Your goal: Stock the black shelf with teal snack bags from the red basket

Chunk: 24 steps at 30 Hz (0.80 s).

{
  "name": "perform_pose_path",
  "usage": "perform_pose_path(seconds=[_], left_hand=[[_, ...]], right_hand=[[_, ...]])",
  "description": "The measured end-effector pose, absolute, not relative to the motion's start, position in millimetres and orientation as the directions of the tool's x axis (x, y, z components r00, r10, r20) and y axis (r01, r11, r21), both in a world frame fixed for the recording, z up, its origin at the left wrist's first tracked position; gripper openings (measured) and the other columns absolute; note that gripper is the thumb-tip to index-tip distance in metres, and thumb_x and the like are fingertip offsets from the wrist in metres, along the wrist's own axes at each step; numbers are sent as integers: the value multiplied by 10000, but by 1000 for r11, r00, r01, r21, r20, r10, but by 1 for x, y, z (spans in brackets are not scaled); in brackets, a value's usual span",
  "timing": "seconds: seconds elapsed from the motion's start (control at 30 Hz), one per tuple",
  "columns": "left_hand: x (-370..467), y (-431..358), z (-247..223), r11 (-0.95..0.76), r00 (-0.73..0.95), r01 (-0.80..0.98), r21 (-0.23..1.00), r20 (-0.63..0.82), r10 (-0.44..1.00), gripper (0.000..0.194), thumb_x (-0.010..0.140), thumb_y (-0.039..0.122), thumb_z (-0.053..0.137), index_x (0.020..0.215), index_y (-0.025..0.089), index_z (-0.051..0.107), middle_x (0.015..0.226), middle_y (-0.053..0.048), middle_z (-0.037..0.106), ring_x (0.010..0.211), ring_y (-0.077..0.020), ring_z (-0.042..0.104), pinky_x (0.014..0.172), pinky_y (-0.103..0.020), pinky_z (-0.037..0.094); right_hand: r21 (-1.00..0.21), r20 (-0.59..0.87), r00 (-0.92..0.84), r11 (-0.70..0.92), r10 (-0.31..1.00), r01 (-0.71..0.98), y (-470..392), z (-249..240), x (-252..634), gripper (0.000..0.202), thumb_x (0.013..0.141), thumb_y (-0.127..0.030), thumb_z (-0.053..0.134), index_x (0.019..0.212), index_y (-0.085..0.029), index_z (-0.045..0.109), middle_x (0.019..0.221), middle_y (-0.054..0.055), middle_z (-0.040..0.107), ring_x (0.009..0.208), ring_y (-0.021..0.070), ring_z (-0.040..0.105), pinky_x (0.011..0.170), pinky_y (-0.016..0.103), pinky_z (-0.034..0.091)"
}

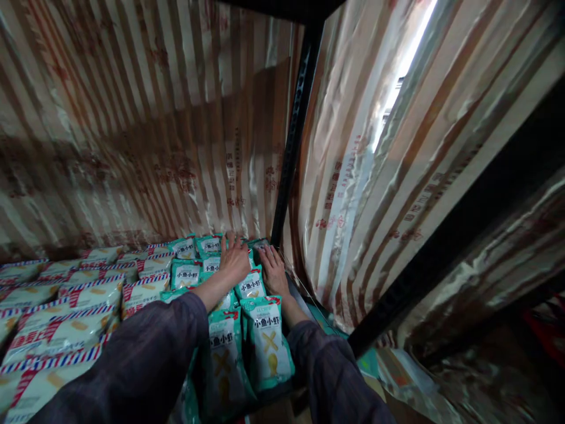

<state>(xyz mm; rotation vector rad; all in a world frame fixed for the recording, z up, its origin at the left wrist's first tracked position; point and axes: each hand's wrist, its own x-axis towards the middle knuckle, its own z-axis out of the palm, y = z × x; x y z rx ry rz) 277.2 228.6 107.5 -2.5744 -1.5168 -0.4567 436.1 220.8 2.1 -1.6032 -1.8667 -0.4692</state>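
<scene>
Rows of teal-and-white snack bags [267, 335] stand on a dark shelf in the corner. My left hand [233, 259] rests on top of the bags towards the back, its fingers spread over their upper edges. Just to its right, my right hand [273, 271] lies along the outer side of a rear bag, fingers stretched out and touching it. Neither hand grips a bag. Another teal bag [223, 353] leans at the front, between my forearms. Parts of the rear bags are hidden under my hands.
White snack bags with red and blue striped edges [57, 330] fill the left side. A black metal post [298, 129] rises at the corner. Striped plastic sheeting [176, 118] hangs behind and to the right. A dark beam [441, 235] slants across the right.
</scene>
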Motion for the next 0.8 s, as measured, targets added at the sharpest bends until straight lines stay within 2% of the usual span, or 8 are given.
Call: perform_pose_path(seconds=[0.1,0.23,0.43,0.8], left_hand=[[275,214,100,-504,467,862,60,295,834,451,867,272,371,1258,121,535,1385,-164,465,1371,-312,259,1122,-530,68],[275,205,97,-502,469,862,73,264,843,438,880,305,359,1236,149,561,1367,-154,490,1350,-317,301,1106,-537,115],[269,202,102,-516,483,853,81,253,838,428,870,293,384,1210,128,586,1331,-181,517,1333,-333,321,1087,-545,162],[264,212,96,-523,487,847,99,253,836,404,887,286,359,1141,136,635,1286,-175,556,1313,-325,355,1098,-538,151]], right_hand=[[-157,682,-47,209,730,965,218,3,438,485,869,-96,356,1324,-197,490,1445,89,405,1368,214,256,1052,442,346],[-195,619,55,86,783,977,211,3,437,359,854,-170,466,1154,-261,643,1451,78,389,1352,282,255,1023,510,347],[-163,546,53,44,836,986,211,2,436,415,850,-178,502,1247,-280,566,1461,101,363,1316,281,303,986,503,377],[-124,568,-4,90,823,988,226,16,440,401,856,-146,477,1231,-238,582,1418,119,425,1301,253,347,1023,463,358]])
